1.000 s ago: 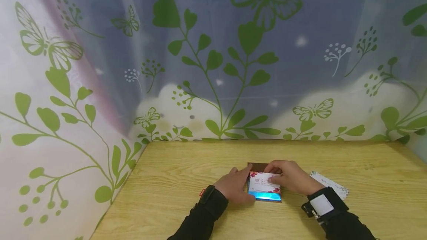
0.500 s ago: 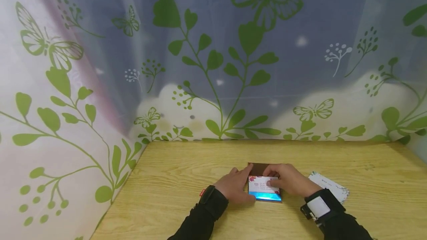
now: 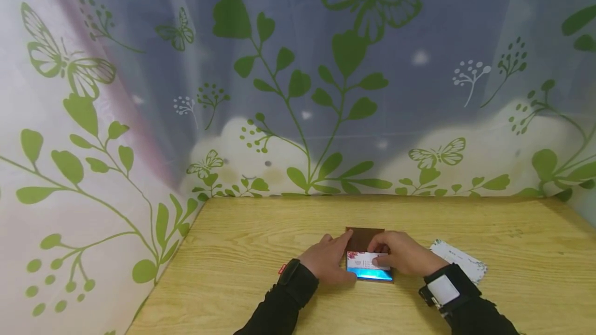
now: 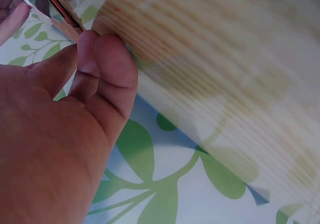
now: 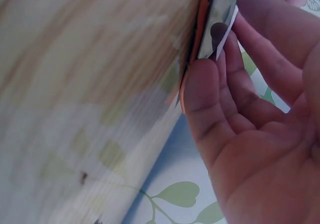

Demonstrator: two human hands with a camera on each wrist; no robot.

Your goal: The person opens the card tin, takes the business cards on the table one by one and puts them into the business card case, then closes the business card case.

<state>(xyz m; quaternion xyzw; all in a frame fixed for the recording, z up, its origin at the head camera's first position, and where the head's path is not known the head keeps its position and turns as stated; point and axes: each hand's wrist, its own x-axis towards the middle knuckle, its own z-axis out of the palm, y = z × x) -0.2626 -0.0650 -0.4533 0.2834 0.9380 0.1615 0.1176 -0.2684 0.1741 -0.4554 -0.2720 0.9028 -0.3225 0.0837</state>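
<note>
Card (image 3: 357,260), pinched in the grip of right hand (image 3: 404,253), is best kept flat; left hand (image 3: 327,260), its grip apart, should steady brown case (image 3: 363,240).

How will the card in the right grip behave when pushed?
Probably light: the card looks thin. Likely stiff enough to push, since it shows no obvious bend. It may slide easily: the blue strip it meets looks glossy.

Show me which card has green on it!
The slanted card on the table, beside the right wrist. The other card, held by the right hand, has red print.
</note>
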